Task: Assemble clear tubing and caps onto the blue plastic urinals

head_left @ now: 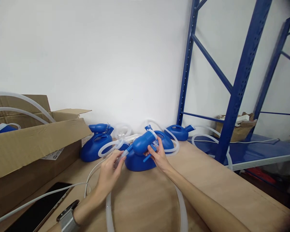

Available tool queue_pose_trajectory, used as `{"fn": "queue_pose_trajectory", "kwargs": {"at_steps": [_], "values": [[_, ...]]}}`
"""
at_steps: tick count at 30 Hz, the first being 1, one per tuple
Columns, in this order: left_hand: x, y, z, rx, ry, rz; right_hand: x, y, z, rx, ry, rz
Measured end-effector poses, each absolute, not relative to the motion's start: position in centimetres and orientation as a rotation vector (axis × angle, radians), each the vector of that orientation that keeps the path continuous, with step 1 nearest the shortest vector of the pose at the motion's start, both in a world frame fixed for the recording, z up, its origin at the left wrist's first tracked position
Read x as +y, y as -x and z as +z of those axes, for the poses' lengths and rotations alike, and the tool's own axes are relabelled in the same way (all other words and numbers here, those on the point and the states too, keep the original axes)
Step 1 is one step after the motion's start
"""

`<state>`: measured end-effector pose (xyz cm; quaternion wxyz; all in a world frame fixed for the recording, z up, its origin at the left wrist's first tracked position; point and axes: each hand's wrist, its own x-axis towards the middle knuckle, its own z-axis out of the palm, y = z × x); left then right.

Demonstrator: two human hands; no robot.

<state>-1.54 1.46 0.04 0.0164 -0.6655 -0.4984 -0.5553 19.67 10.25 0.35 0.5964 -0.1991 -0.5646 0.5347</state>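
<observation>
My left hand [111, 169] pinches the end of a translucent hose [122, 157] where it meets the narrow ribbed spout of a blue urinal cup [141, 143]. The cup is tilted, its spout pointing down to the left and its pale rim up to the right. At the rim end, my right hand [159, 156] grips the cup, its fingers around a blue strap-like tab [149, 155]. Directly behind the cup stands a blue urinal bottle [139, 164], partly hidden by it. Lengths of hose [109, 211] run down towards me on both sides.
More blue urinal bottles [93, 149] with coiled hoses stand along the wall. An open cardboard box [38, 145] is on the left, with a dark phone [40, 206] and a white cable [50, 192] before it. Blue shelving [241, 75] rises on the right.
</observation>
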Motion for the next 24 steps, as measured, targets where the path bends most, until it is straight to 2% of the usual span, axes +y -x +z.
{"fn": "queue_pose_trajectory", "kwargs": {"at_steps": [8,17,24], "values": [[2.3,2.3,-1.0,-1.301,2.007,-1.604,10.3,-19.7,-0.2,-1.392,0.413,1.312],[1.4,2.0,0.0,-1.128,2.043,-1.62,9.7,-20.3,0.4,-1.451,0.393,1.457],[1.6,1.9,0.4,-1.08,2.038,-1.612,9.0,-20.5,1.1,-1.611,0.435,1.339]]}}
